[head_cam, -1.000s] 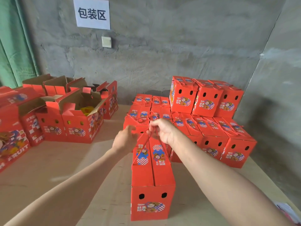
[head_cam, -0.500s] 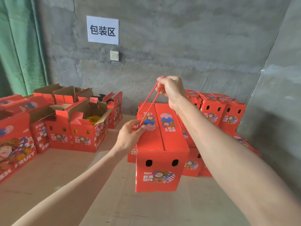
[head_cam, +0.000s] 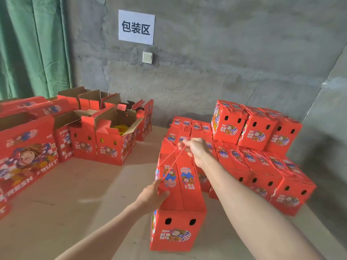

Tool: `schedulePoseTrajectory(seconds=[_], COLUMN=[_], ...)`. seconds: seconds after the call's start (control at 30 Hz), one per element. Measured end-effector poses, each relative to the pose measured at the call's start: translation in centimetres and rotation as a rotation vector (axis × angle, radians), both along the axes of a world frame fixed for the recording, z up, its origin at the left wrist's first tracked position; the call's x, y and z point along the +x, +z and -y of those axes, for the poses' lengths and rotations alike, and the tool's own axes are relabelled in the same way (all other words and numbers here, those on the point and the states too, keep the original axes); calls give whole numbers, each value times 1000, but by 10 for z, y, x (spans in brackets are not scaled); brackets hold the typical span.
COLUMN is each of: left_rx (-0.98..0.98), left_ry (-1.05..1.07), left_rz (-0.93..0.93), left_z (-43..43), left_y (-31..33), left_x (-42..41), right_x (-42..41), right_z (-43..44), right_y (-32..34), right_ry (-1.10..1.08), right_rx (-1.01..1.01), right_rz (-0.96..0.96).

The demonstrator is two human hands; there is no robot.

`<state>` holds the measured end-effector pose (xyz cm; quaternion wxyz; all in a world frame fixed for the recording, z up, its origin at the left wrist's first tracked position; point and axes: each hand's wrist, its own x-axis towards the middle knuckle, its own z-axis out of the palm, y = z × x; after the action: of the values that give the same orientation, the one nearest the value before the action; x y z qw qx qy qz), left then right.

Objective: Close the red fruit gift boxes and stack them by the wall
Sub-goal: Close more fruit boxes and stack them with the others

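Head view is showing a green curtain [head_cam: 28,44] hanging at the far left, soft and wrinkly. Next to it, open boxes [head_cam: 112,143] are sitting on the pale wooden table [head_cam: 75,194]. Their brown cardboard flaps are sticking up, waiting to be shut. In the middle, the left hand [head_cam: 152,196] is holding the top edge of the closed box [head_cam: 178,229], thumb on top, likely to stop it swinging. This box is long, red and smooth, with two dark holes in its end. The right hand [head_cam: 195,149] is gripping the thin red rope handle [head_cam: 173,160] above it, pulling the ropes straight. The box may be hanging just off the table; that is hard to tell. To the right, the stack [head_cam: 259,132] of closed boxes is waiting by the rough grey wall [head_cam: 206,62], near the held box.
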<state>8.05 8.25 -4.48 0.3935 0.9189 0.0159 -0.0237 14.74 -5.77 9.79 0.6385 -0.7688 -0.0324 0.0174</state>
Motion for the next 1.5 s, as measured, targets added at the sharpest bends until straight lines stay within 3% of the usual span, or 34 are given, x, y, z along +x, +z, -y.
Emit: schedulePoseTrajectory(seconds=[0.13,0.3,0.4,0.57,0.73,0.8,0.9,1.1,1.3,1.5], left_rx=[-20,5,-38,-275,-293,-162,-65,-56,-3,-40], left_ry=[1,-8,28,96,-178,-322,-379,-292,-138,-120], left_rz=[-30,59,157,425,681,685,632,510,504,494], left_z=[-7,-9,-4,0,-10,-22,-33,-21,21,63], left_y=[-21,-30,-26,35,97,111,133,144,122,117], left_x=[-9,-15,-23,-23,-22,-12,12,69,140,239], right_x=[-6,-20,-16,-14,-3,2,11,40,102,189], right_z=[-6,-18,-24,-41,-53,-54,-56,-39,-15,37], right_y=[-25,-27,-1,60,132,155,178,186,172,160], right_ry=[70,179,21,-16,-152,-201,-239,-225,-128,-186], right_rx=[65,-163,-91,-81,0,16,12,-135,-365,-410], right_rz=[-32,-177,-55,136,242,286,337,420,483,532])
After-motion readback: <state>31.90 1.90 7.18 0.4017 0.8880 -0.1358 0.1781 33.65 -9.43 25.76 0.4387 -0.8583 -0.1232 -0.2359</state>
